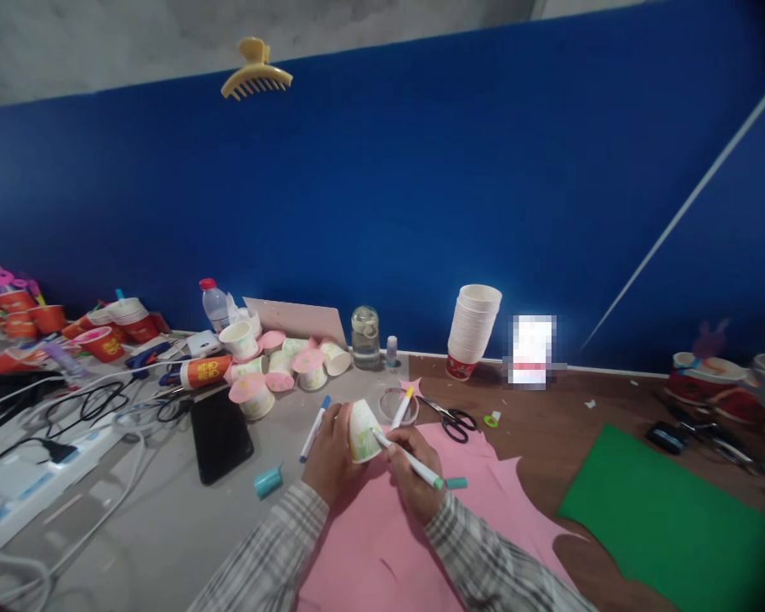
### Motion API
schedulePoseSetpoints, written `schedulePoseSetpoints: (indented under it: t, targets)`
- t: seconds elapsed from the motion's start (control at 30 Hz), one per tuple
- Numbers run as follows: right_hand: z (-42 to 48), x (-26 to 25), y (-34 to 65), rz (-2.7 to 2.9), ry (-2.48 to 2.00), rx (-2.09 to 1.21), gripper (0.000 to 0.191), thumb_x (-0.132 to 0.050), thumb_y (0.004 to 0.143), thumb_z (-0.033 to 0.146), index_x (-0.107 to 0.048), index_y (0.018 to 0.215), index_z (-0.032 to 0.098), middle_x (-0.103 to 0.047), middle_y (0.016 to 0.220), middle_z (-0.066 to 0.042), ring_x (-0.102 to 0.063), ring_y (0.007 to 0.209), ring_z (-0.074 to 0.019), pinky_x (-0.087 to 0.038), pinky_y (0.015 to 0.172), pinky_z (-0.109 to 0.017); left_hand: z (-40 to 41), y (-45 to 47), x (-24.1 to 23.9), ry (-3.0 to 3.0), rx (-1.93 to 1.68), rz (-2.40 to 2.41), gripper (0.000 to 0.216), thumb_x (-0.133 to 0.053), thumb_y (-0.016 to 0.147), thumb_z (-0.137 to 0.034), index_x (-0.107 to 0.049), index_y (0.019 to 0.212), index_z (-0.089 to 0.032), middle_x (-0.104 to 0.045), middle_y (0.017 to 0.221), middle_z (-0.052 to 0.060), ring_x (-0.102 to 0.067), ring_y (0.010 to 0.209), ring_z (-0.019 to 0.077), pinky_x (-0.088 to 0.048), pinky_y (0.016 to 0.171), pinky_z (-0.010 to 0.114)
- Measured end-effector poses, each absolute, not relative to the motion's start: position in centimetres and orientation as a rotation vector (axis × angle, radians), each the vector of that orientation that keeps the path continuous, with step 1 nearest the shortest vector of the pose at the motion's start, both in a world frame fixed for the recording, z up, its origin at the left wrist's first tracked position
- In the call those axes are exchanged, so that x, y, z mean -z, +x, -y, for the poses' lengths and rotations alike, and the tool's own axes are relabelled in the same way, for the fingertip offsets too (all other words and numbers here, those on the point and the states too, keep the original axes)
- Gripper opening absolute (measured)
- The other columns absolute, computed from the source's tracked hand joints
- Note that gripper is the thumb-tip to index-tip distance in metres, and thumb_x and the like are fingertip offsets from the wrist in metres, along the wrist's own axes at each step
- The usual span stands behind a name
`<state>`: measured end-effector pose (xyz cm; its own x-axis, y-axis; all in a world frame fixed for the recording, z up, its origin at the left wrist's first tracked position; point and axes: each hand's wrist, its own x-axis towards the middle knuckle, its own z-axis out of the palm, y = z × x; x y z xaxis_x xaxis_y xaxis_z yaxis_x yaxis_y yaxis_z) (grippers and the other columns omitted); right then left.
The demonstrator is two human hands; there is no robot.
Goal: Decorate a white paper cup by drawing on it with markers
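Note:
My left hand (pixel 331 455) is wrapped round a white paper cup (pixel 365 432), tilted on its side above the pink paper (pixel 382 535). Green and yellow marks cover part of the cup's wall. Between the fingers of my right hand (pixel 417 476) is a green marker (pixel 416 459), its tip at the cup's wall. The small green marker cap (pixel 456 483) lies on the pink paper by my right hand. Beside my left hand rests a blue marker (pixel 315 429). A yellow-capped marker (pixel 402 406) leans across a roll of clear tape (pixel 388 396) behind the cup.
Black scissors (pixel 452 418) lie past my right hand, near a tall stack of paper cups (pixel 473 327). Decorated cups (pixel 309 367), a glass jar (pixel 365 338) and a phone (pixel 220 435) stand or lie leftward. Cables and a power strip (pixel 44 484) fill the far left; green paper (pixel 669 518) lies right.

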<state>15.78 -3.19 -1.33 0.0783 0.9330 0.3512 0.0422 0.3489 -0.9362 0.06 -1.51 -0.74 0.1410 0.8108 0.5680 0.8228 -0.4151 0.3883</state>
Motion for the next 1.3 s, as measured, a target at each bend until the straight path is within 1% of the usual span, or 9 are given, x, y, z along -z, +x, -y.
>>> schedulePoseSetpoints:
  t: [0.27, 0.57, 0.77, 0.93, 1.0, 1.17, 1.3]
  targets:
    - [3.15, 1.35, 15.88, 1.351, -0.984, -0.849, 0.012, -0.054, 0.071, 0.025, -0.064, 0.077, 0.019, -0.061, 0.053, 0.003, -0.051, 0.038, -0.0129, -0.041, 0.036, -0.020, 1.37, 0.06, 1.03, -2.358, 1.155, 1.675, 0.081, -0.067, 0.058, -0.037, -0.024, 0.124, -0.019, -0.043, 0.114, 0.013, -0.045, 0.106, 0.0328, -0.046, 0.084, 0.050]
    - [3.32, 1.05, 15.92, 1.383, -0.989, -0.831, 0.011, -0.053, 0.071, 0.024, -0.063, 0.075, 0.020, -0.058, 0.050, 0.004, -0.050, 0.036, -0.0127, -0.039, 0.036, -0.020, 1.34, -0.10, 1.08, -2.366, 1.158, 1.650, 0.082, -0.068, 0.057, -0.035, -0.024, 0.124, -0.018, -0.043, 0.113, 0.013, -0.045, 0.106, 0.0309, -0.048, 0.083, 0.046]
    - [3.40, 1.18, 15.96, 1.396, -0.978, -0.884, 0.011, -0.053, 0.071, 0.024, -0.062, 0.075, 0.019, -0.055, 0.046, 0.006, -0.047, 0.034, -0.0122, -0.037, 0.034, -0.020, 1.42, -0.05, 0.82, -2.386, 1.192, 1.676, 0.083, -0.069, 0.057, -0.036, -0.024, 0.125, -0.020, -0.043, 0.113, 0.013, -0.045, 0.106, 0.0322, -0.046, 0.086, 0.049]
    - [3.63, 1.12, 16.07, 1.440, -0.972, -0.862, 0.012, -0.054, 0.071, 0.027, -0.063, 0.074, 0.020, -0.058, 0.052, 0.004, -0.051, 0.040, -0.0139, -0.041, 0.037, -0.021, 1.57, 0.02, 0.69, -2.378, 1.193, 1.684, 0.082, -0.069, 0.057, -0.032, -0.023, 0.125, -0.020, -0.042, 0.114, 0.012, -0.045, 0.107, 0.0319, -0.046, 0.086, 0.049]
    - [3.63, 1.22, 16.05, 1.432, -0.966, -0.865, 0.012, -0.055, 0.071, 0.027, -0.064, 0.076, 0.020, -0.059, 0.053, 0.003, -0.052, 0.041, -0.0143, -0.042, 0.038, -0.021, 1.54, 0.00, 0.74, -2.379, 1.192, 1.674, 0.082, -0.068, 0.057, -0.033, -0.024, 0.125, -0.020, -0.042, 0.114, 0.012, -0.044, 0.107, 0.0316, -0.046, 0.086, 0.048]
    - [3.21, 1.86, 15.83, 1.278, -0.998, -0.851, 0.017, -0.057, 0.071, 0.029, -0.062, 0.084, 0.020, -0.058, 0.053, 0.004, -0.048, 0.036, -0.0122, -0.041, 0.035, -0.021, 1.46, -0.04, 0.78, -2.367, 1.173, 1.668, 0.082, -0.069, 0.057, -0.039, -0.026, 0.123, -0.018, -0.044, 0.112, 0.012, -0.044, 0.107, 0.0308, -0.047, 0.086, 0.047]
    - [2.98, 2.02, 15.81, 1.224, -1.016, -0.823, 0.017, -0.057, 0.071, 0.030, -0.062, 0.083, 0.019, -0.058, 0.053, 0.004, -0.048, 0.036, -0.0127, -0.040, 0.033, -0.021, 1.52, 0.01, 0.73, -2.374, 1.166, 1.710, 0.082, -0.069, 0.057, -0.040, -0.026, 0.124, -0.020, -0.044, 0.113, 0.012, -0.043, 0.107, 0.0314, -0.046, 0.086, 0.049]
